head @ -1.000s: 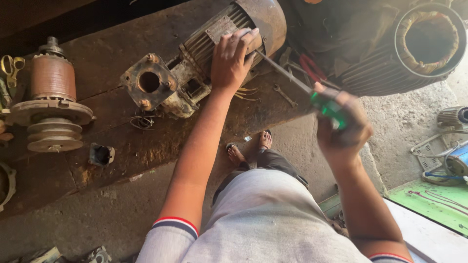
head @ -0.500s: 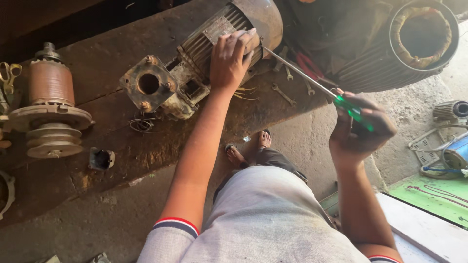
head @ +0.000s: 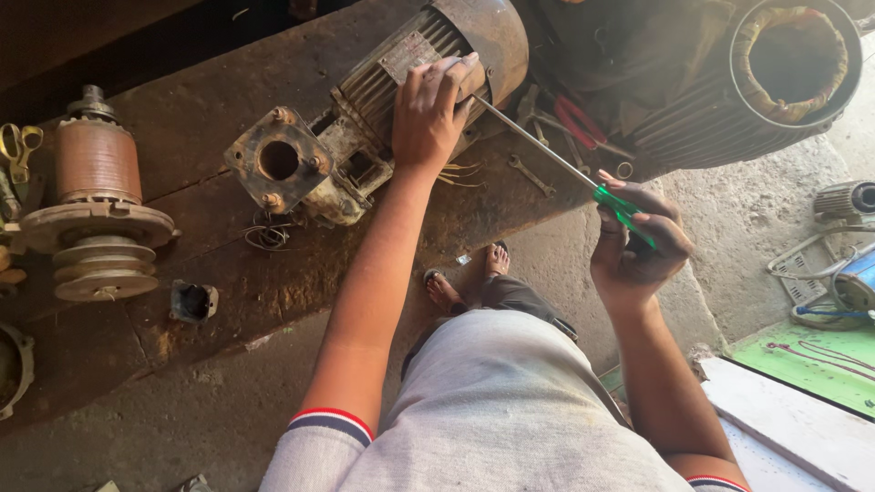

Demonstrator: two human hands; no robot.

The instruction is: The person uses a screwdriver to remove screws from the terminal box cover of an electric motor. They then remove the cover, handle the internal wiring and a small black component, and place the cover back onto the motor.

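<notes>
Dusty brown counter (head: pixel 228 301) holds an old rusty motor (head: pixel 383 109) lying on its side. The left hand (head: pixel 433 114) lies flat and open on top, likely to keep the motor from rolling. The right hand (head: pixel 638 251) is closed tight around a green screwdriver (head: pixel 556 164), whose thin tip touches the motor beside the left fingers.

A dark, rust-stained wooden surface (head: pixel 228 301) fills the left and far part of the scene, its far-left corner in shadow. To the near right lies a rough grey concrete floor (head: pixel 747 219), lit brightly, probably by daylight from the right. At the near right edge sit a green painted board (head: pixel 820 360) and a pale white plank (head: pixel 793 428) just beside it.
</notes>
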